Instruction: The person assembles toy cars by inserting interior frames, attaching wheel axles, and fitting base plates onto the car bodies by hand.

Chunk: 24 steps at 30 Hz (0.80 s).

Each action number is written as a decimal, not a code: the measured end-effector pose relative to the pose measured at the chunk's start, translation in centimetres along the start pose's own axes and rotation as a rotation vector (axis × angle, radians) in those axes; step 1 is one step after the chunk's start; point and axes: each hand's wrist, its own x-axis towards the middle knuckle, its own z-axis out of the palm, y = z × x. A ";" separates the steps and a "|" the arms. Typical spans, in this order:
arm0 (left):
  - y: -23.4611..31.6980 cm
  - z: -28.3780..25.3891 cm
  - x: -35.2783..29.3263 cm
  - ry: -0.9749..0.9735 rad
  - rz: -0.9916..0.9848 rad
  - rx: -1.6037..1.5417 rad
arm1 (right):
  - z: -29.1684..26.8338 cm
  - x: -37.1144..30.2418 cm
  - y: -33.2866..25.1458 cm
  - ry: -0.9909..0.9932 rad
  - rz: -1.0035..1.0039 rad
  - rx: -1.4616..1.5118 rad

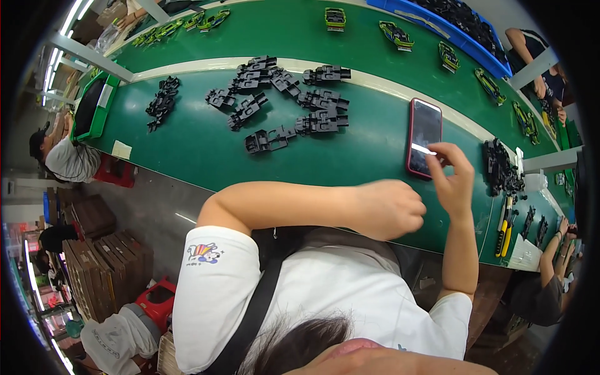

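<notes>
A smartphone (427,120) in a red case lies face up on the green bench, its screen dark with a bright reflection across it. Over its lower end hovers my right hand (455,176), fingers bent and apart, the forefinger and thumb tips at the screen. Whether they touch the glass I cannot tell. My left hand (389,209) is curled into a loose fist by the bench's near edge, slightly blurred; nothing shows in it, though its palm is hidden. Beyond lie several black plastic toy vehicle chassis (322,122), the nearest one (269,140) separate from the cluster.
More black chassis lie in a row (164,103) at left and a pile (500,167) at right. Yellow-handled cutters (505,234) rest beside the pile. Green toy car bodies (396,35) stand on the far strip, near a blue bin (437,25). Other people work at both sides.
</notes>
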 end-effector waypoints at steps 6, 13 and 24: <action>-0.9 -7.4 -10.0 0.407 -0.400 0.407 | 4.3 1.6 -1.8 -0.257 -0.140 -0.100; -0.5 -13.0 -22.4 0.976 -1.083 0.618 | 8.2 5.6 -2.7 -0.396 -0.143 -0.100; 1.2 -8.0 -22.0 0.475 -0.837 0.635 | 12.0 6.6 -4.1 -0.406 -0.121 -0.158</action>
